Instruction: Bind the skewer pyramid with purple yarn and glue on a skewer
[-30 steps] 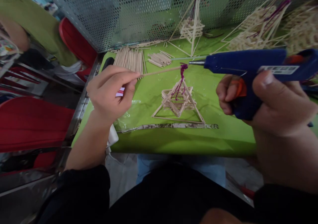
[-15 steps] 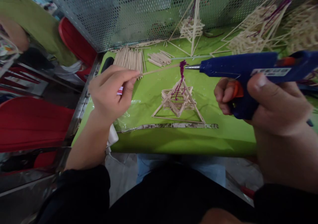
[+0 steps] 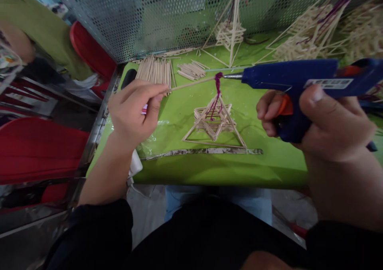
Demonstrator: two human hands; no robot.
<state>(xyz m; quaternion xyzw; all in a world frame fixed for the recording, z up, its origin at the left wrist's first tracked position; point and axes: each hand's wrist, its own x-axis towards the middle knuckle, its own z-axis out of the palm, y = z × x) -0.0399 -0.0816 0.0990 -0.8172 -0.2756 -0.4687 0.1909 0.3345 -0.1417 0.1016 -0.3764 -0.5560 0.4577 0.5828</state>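
Note:
Between thumb and fingers, my left hand [image 3: 134,108] pinches one end of a thin wooden stick [image 3: 191,83]. The stick's far end meets a knot of purple yarn [image 3: 218,78]. Strands of that yarn hang down to a pyramid-shaped stick frame [image 3: 214,122], which has a star-like stack of sticks inside it. My right hand [image 3: 323,122] grips a blue hot glue gun [image 3: 293,76], fingers wrapped around its handle by the orange trigger [image 3: 285,105]. The gun's metal nozzle [image 3: 233,76] points left, right beside the yarn knot; whether it touches, I cannot tell.
Loose sticks [image 3: 154,70] and a smaller pile of short sticks [image 3: 191,69] lie at the back of the green table [image 3: 269,170]. More stick models [image 3: 230,34] stand by the perforated metal panel [image 3: 125,18]. A patterned strip [image 3: 209,151] lies near the front edge.
The glue gun has tilted or shifted very slightly upward, and its nozzle stays by the yarn knot. My left hand and the stick have hardly moved.

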